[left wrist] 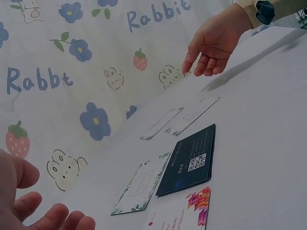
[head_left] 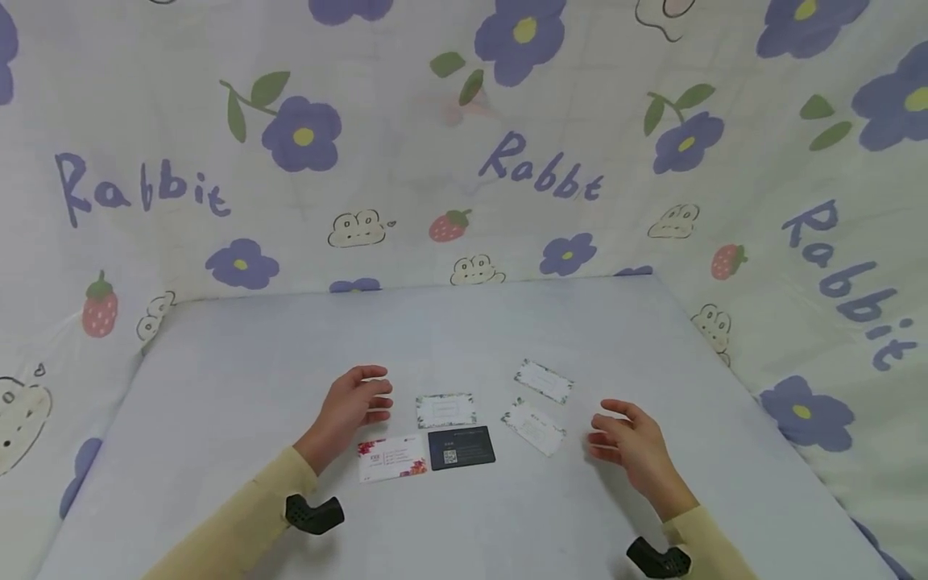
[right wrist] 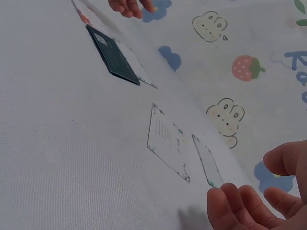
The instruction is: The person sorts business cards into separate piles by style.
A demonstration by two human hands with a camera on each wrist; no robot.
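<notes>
Currently both hands hover just above a pale grey tabletop (head_left: 217, 387) with five small cards spread between them, and neither holds anything. Left hand (head_left: 353, 407): fingers relaxed and loosely spread, palm turned inward, nearest the floral-bordered white card (head_left: 445, 409) and just above the white card with red flower print (head_left: 392, 458); whether its fingertips touch the surface cannot be told. Right hand (head_left: 632, 445): fingers loosely curled and empty, thumb side up, just beside the tilted white card (head_left: 535, 427); a second tilted white card (head_left: 544, 380) lies a little farther back. Dark card with a QR code (head_left: 461, 448) sits near the middle, its left edge touching or nearly touching the flower-print card, its top edge just under the floral-bordered one; in the left wrist view the dark card looks thicker, possibly a small stack, but that is unsure. Cards all lie flat and face up, the three on the left squared to the person, the two on the right skewed, so each hand has its own group within reach. Hands flank the spread rather than cover it, which keeps every card visible. Open table lies on all sides of the cards, broad behind them up to the flower-and-rabbit printed cloth (head_left: 464, 161) that walls off the back and sides. Near table edge is out of view below the yellow sleeves.
</notes>
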